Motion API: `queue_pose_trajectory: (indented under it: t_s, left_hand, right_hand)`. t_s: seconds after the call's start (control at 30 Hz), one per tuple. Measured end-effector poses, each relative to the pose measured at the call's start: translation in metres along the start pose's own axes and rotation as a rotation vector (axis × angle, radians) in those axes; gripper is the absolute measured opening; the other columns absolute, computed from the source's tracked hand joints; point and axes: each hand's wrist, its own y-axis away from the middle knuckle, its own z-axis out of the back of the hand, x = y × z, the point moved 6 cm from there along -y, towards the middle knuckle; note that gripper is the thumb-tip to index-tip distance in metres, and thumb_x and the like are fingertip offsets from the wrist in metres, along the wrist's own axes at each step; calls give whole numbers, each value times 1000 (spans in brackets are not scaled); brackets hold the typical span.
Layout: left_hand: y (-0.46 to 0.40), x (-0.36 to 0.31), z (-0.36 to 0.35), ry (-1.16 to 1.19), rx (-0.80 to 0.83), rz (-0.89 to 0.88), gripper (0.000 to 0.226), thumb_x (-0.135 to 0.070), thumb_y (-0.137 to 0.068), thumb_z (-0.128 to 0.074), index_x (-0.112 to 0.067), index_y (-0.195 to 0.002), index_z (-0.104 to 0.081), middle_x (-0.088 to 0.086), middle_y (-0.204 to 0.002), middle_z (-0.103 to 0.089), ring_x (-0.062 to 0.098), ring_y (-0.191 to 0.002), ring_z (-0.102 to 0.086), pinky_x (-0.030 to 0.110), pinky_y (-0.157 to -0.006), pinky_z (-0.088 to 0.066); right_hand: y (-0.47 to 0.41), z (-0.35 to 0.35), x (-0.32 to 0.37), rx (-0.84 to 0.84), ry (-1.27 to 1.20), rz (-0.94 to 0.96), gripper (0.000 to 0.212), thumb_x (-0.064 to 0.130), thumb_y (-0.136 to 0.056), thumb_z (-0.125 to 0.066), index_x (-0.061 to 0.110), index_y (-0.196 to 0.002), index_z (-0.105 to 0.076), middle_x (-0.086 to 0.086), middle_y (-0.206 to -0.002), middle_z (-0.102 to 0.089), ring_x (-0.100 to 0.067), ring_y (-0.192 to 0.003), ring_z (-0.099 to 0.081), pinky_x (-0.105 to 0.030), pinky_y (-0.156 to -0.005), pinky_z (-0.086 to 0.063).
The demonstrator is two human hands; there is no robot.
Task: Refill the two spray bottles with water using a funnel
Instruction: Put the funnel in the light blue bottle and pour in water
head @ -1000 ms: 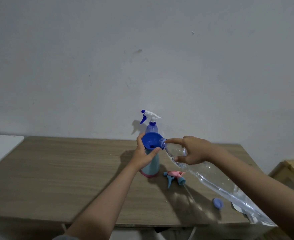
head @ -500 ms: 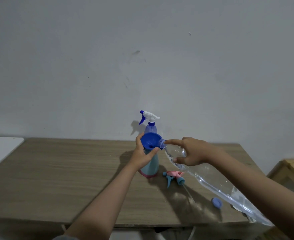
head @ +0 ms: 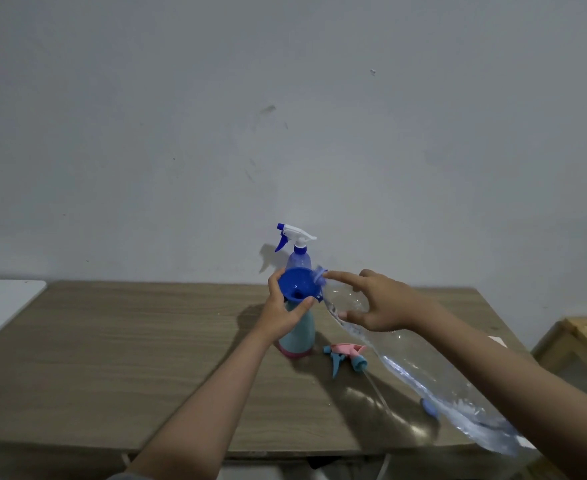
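head view: the large clear plastic water bottle (head: 420, 358) is tipped with its mouth at the rim of the blue plastic funnel (head: 297, 285), much as it was a second ago, though its rear end has lifted a little, so the pour angle looks slightly steeper. the right hand (head: 382, 303) grips the bottle's shoulder, fingers curled round it with the forefinger stretched along the neck. the left hand (head: 285, 311) holds the funnel and the neck of the pale blue spray bottle with a pink base (head: 297, 337), fingers wrapped round them, thumb just under the funnel's rim. that bottle stands upright on the brown wooden counter (head: 112, 341), its pink and teal trigger head (head: 345, 356) lying just beside it and a small blue cap (head: 428, 407) nearer the counter's front edge. the second spray bottle, translucent blue with a white and blue trigger (head: 297, 247), stands behind, its trigger on. i cannot tell whether water is flowing. my judgement: the first refill is in hand, the second not begun.
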Motion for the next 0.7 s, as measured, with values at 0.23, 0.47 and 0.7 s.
queue_pose_trajectory:
  t_s: [0.23,0.47,0.7]
  left_hand:
    - [0,-1,0,-5,-4,-10,78,-28,-83,-71,-26,-138,-16,-2,-134,-40,16,-124,-44,28,-97,-39]
    - [3,-2,0,-7,-7,3,75,-27,-84,-70,-25,-138,-17,-9,-124,-44,16,-119,-49,28,-96,-41]
    - [1,1,0,-18,-9,28,85,-44,-72,-70,-29,-138,-17,-6,-128,-44,18,-120,-50,36,-101,-43]
  right_hand:
    - [15,25,-1,-316,-147,57,72,55,-82,-62,64,-136,-15,-3,-107,-54,-10,-67,-59,-34,-71,-54]
    - [37,62,-32,-681,-259,32,72,56,-78,-62,49,-142,-29,0,-108,-53,-5,-67,-61,-34,-70,-55]
    - [48,51,-64,-878,-304,-43,75,42,-80,-69,38,-144,-28,-4,-122,-45,-14,-84,-61,-29,-63,-51]
